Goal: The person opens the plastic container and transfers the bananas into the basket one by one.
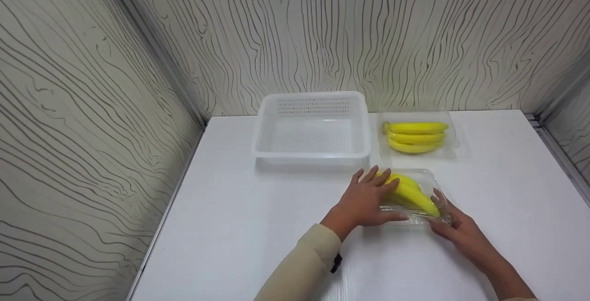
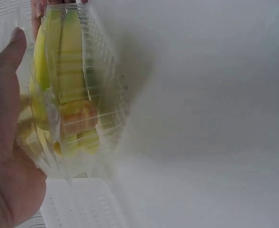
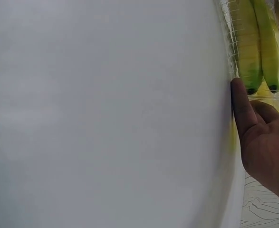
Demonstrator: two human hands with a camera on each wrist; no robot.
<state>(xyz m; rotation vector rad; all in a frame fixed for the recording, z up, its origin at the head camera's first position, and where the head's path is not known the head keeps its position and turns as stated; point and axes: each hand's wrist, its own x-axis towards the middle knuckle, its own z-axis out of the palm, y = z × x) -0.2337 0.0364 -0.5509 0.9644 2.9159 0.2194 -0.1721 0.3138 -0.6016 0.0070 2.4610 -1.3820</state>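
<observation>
A clear plastic clamshell box [image 1: 431, 182] with a bunch of bananas [image 1: 412, 196] inside is held between both hands, close over the white table. My left hand [image 1: 366, 202] grips its left end, fingers spread over the top and thumb along the near edge. On the right end, my right hand [image 1: 458, 229] holds the corner between fingers and thumb. Ribbed walls of the box [image 2: 103, 90] and the banana stems [image 2: 80, 116] show in the left wrist view. Dark banana tips [image 3: 274, 88] lie near the right hand's fingers in the right wrist view.
A white perforated basket [image 1: 313, 156] stands at the back of the table [image 1: 221, 227], with nothing in it. Right of it sits a second clear box [image 1: 454, 137] of bananas [image 1: 415, 138]. Wood-grain-patterned panels [image 1: 322, 38] wall in the back and sides.
</observation>
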